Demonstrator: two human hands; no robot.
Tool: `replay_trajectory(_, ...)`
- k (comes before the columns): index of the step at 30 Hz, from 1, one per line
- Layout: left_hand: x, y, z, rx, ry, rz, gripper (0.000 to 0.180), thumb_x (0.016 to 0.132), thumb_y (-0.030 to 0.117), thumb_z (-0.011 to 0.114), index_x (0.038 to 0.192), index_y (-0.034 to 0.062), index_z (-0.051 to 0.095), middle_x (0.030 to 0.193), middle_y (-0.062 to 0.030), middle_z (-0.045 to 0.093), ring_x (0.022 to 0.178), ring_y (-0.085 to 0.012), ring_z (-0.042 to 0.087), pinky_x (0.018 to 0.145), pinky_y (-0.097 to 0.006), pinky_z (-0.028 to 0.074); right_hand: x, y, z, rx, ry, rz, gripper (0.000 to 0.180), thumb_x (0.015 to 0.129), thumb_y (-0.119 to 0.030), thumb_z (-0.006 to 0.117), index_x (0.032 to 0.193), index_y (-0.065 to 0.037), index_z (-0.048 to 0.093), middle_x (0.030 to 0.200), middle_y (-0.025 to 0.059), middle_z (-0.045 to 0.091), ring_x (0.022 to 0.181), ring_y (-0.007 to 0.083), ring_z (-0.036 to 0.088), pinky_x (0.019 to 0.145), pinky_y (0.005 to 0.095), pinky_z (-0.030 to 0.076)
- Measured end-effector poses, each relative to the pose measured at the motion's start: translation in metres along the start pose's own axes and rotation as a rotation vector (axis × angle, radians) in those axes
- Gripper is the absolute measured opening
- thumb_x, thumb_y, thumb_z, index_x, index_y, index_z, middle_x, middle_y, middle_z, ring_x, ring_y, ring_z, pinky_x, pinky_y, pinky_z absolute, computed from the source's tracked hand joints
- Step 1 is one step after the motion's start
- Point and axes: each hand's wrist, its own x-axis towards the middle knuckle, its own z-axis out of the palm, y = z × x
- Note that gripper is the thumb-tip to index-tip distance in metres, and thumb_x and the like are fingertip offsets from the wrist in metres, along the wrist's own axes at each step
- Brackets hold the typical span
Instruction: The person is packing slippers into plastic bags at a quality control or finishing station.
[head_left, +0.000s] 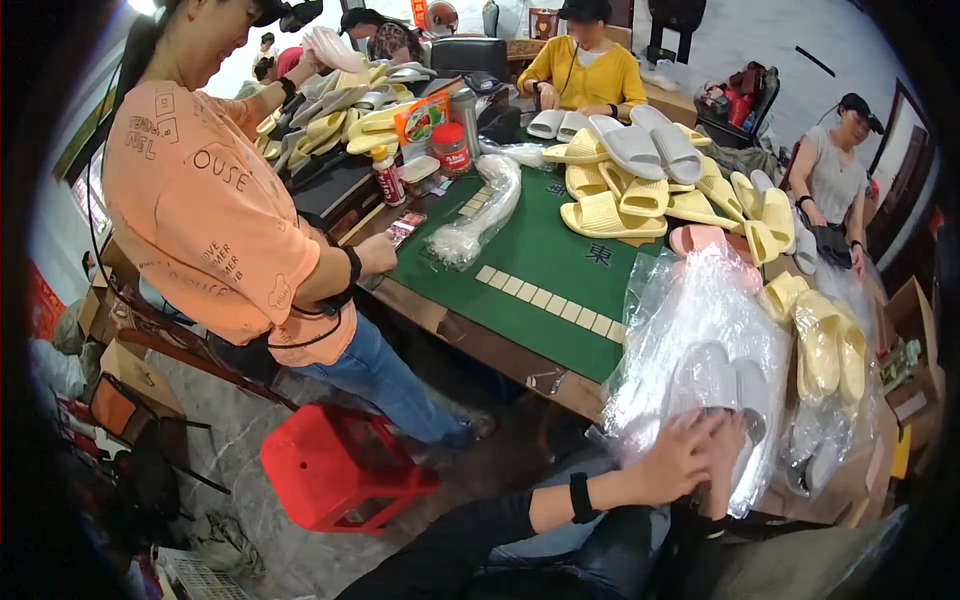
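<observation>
A pair of grey slippers (712, 378) rests on a stack of clear plastic bags (655, 365) at the table's near right. My left hand (668, 462) reaches in from the left to the near end of these slippers. Its fingers are bent and overlap my right hand (721, 458). What they close on, perhaps plastic film or a slipper edge, cannot be made out. My right hand stands upright against the slippers' near end, its fingers partly covered and slightly blurred. Just right of the bags lie yellow slippers (818, 345), and pink slippers (715, 250) lie at the bags' far end.
A heap of yellow and grey slippers (640, 190) covers the table's far right. Mahjong tiles line the green mat (470, 310). A person in an orange shirt (210, 220) stands at left by a red stool (330, 470). Two people sit opposite. A cardboard box (910, 350) stands at right.
</observation>
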Motion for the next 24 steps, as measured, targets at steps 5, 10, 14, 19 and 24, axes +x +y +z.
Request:
replay_trajectory(5,-0.012,-0.034,0.010,0.015,0.301,-0.211,0.072,0.076,-0.003,0.053,0.144,0.0137,0.035,0.150,-0.0284,0.011,0.136,-0.0519,0.015,0.111,-0.055,0.019,0.027,-0.028,-0.016,-0.109,-0.053,-0.020,0.041,0.085,-0.027,0.060,0.107,0.009,0.057,0.110,0.0356,0.054,0.103,0.0502,0.051,0.091,0.0525,0.041)
replay_trajectory(10,-0.021,-0.033,0.005,0.033,0.209,-0.213,0.074,0.077,-0.007,0.050,0.146,0.0136,0.031,0.150,-0.0301,0.010,0.135,-0.0529,0.018,0.110,-0.054,0.022,0.047,-0.039,-0.009,-0.253,-0.128,0.104,0.050,0.090,-0.032,0.053,0.119,0.010,0.051,0.129,0.0371,0.043,0.118,0.0508,0.043,0.100,0.0538,0.033)
replay_trajectory(14,-0.022,-0.034,0.002,0.068,0.231,-0.234,0.069,0.082,-0.001,0.053,0.145,0.0187,0.034,0.151,-0.0287,0.011,0.134,-0.0547,0.018,0.109,-0.056,0.023,0.044,-0.033,-0.003,-0.124,-0.156,-0.032,0.056,0.090,-0.035,0.053,0.133,-0.002,0.044,0.137,0.0348,0.037,0.126,0.0488,0.036,0.105,0.0554,0.027)
replay_trajectory(19,-0.028,-0.038,0.001,0.061,0.205,-0.288,0.065,0.084,0.004,0.054,0.144,0.0228,0.037,0.151,-0.0290,0.010,0.134,-0.0558,0.016,0.108,-0.057,0.023,-0.002,-0.039,-0.025,-0.409,-0.263,0.163,0.068,0.085,-0.038,0.063,0.145,-0.022,0.035,0.153,0.0180,0.022,0.139,0.0388,0.022,0.113,0.0510,0.016)
replay_trajectory(24,-0.022,-0.041,0.010,0.121,0.277,-0.263,0.065,0.082,0.004,0.054,0.142,0.0215,0.040,0.151,-0.0303,0.009,0.131,-0.0577,0.020,0.107,-0.056,0.026,-0.022,-0.027,-0.037,-0.044,-0.269,0.175,0.079,0.076,-0.027,0.073,0.145,-0.017,0.036,0.151,0.0271,0.018,0.140,0.0423,0.017,0.113,0.0460,0.019)
